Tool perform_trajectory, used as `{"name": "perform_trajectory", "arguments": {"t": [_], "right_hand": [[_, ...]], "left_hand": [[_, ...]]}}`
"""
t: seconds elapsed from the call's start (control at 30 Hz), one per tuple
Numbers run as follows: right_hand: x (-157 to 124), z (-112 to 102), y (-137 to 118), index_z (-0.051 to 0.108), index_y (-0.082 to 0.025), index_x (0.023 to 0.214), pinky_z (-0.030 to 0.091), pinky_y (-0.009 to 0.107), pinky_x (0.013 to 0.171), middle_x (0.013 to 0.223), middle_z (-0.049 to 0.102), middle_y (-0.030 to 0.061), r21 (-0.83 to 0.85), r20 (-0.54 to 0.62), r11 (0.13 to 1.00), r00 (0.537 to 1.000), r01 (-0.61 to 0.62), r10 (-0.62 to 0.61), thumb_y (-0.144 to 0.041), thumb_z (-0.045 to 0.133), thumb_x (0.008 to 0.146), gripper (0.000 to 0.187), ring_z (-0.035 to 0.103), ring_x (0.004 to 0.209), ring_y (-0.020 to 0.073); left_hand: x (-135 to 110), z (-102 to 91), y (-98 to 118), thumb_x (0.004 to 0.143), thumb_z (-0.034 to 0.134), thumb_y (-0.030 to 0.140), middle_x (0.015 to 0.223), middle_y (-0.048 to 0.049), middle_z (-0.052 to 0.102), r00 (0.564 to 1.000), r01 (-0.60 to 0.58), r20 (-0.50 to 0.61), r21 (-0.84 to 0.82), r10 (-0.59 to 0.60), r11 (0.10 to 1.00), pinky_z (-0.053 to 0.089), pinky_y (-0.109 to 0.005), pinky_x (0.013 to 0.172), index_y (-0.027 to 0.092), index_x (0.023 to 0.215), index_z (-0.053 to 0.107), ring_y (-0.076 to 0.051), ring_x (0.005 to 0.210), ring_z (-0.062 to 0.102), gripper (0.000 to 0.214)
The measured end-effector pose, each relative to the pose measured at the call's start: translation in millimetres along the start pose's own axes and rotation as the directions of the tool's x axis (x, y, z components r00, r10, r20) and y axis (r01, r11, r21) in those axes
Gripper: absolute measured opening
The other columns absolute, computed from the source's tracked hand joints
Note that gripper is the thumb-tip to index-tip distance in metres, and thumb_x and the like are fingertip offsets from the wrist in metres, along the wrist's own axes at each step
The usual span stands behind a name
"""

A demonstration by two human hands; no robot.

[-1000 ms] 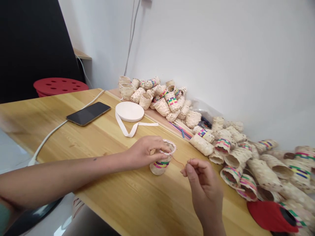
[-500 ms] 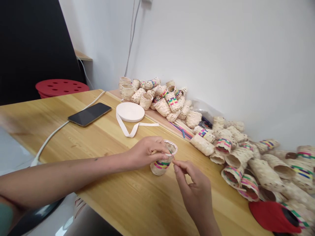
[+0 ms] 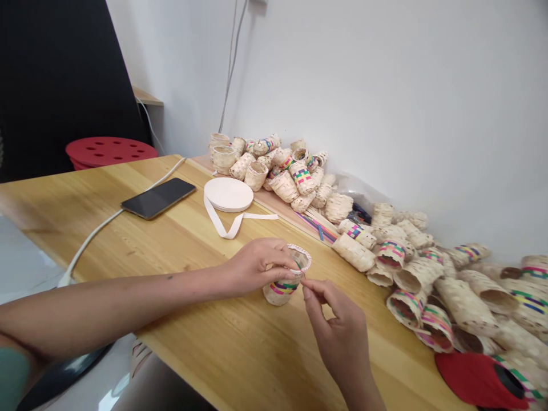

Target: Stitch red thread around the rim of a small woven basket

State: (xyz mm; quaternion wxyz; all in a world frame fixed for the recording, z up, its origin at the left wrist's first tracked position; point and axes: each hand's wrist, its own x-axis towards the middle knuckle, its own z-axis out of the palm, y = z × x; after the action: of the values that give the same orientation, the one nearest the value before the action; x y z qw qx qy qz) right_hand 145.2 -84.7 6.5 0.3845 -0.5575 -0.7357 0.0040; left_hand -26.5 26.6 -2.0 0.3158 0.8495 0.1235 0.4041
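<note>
A small woven basket [image 3: 279, 292] with a pink, green and yellow band stands upright on the wooden table [image 3: 240, 354]. White trim with reddish stitches runs round its rim [image 3: 306, 256]. My left hand [image 3: 265, 265] is closed on the rim, thumb and fingers pinching the near left side. Just right of the basket, my right hand [image 3: 336, 325] pinches a thin reddish thread at the rim. Whether a needle is between those fingertips is too small to tell.
Beyond the basket lies a roll of white ribbon [image 3: 229, 194], its loose end trailing. A phone [image 3: 158, 198] and white cable [image 3: 92, 237] are at the left. Many woven baskets [image 3: 355, 251] pile along the wall. A red object [image 3: 471, 377] sits front right; a red stool [image 3: 111, 151] stands behind.
The view has shifted slightly. My right fingertips are a little closer to the basket's rim; the left hand keeps its hold.
</note>
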Motion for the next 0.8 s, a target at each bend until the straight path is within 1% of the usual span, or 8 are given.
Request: {"name": "perform_trajectory", "arguments": {"t": [0.23,0.4,0.57,0.67,0.8], "right_hand": [[-0.6,-1.0,-2.4,0.065,-0.020,0.093,0.047,0.022,0.059,0.072,0.064,-0.0005,0.002,0.015,1.000,1.000,-0.021,0.021,-0.017,0.051,0.089,0.015,0.060,0.061,0.0114],[-0.3,-3.1,-4.4,0.064,-0.019,0.087,0.046,0.021,0.056,0.068,0.062,-0.0014,0.007,-0.006,1.000,1.000,-0.013,0.013,-0.016,0.051,0.088,0.013,0.058,0.058,0.0107],[0.5,-4.4,-5.7,0.065,-0.019,0.087,0.045,0.021,0.054,0.065,0.061,-0.0022,0.007,-0.015,1.000,1.000,-0.018,0.018,-0.015,0.051,0.087,0.014,0.057,0.055,0.0108],[0.4,-4.7,-6.9,0.064,-0.019,0.085,0.044,0.021,0.054,0.064,0.060,-0.0025,0.005,-0.010,1.000,1.000,-0.019,0.019,-0.016,0.051,0.087,0.014,0.056,0.054,0.0107],[0.7,-4.5,-8.8,0.064,-0.020,0.083,0.044,0.021,0.053,0.063,0.060,-0.0025,0.026,-0.011,0.999,0.999,-0.045,0.045,-0.016,0.051,0.086,0.013,0.056,0.054,0.0112]], "left_hand": [[0.7,-0.9,0.9,0.089,0.059,0.027,0.081,-0.0045,0.064,1.000,-0.014,0.005,0.002,0.014,1.000,0.043,-0.022,0.071,0.016,0.095,0.073,-0.014,0.080,0.057,0.018],[2.5,-2.8,3.2,0.088,0.060,0.024,0.083,-0.0051,0.066,0.999,-0.016,0.029,-0.021,0.016,1.000,0.043,-0.022,0.072,0.014,0.096,0.071,-0.013,0.080,0.059,0.016],[3.3,-3.5,4.6,0.088,0.061,0.024,0.079,-0.0042,0.065,1.000,0.011,0.016,-0.013,-0.011,1.000,0.043,-0.022,0.069,0.013,0.086,0.068,-0.013,0.074,0.058,0.013],[3.0,-2.7,4.3,0.087,0.062,0.022,0.078,-0.0046,0.066,0.998,-0.061,-0.001,0.006,0.061,0.998,0.043,-0.021,0.069,0.012,0.083,0.067,-0.012,0.075,0.059,0.012],[2.8,-1.2,5.4,0.088,0.058,0.020,0.082,-0.0074,0.067,0.982,-0.175,-0.062,0.056,0.179,0.983,0.046,-0.024,0.072,0.013,0.083,0.066,-0.014,0.078,0.060,0.011]]}}
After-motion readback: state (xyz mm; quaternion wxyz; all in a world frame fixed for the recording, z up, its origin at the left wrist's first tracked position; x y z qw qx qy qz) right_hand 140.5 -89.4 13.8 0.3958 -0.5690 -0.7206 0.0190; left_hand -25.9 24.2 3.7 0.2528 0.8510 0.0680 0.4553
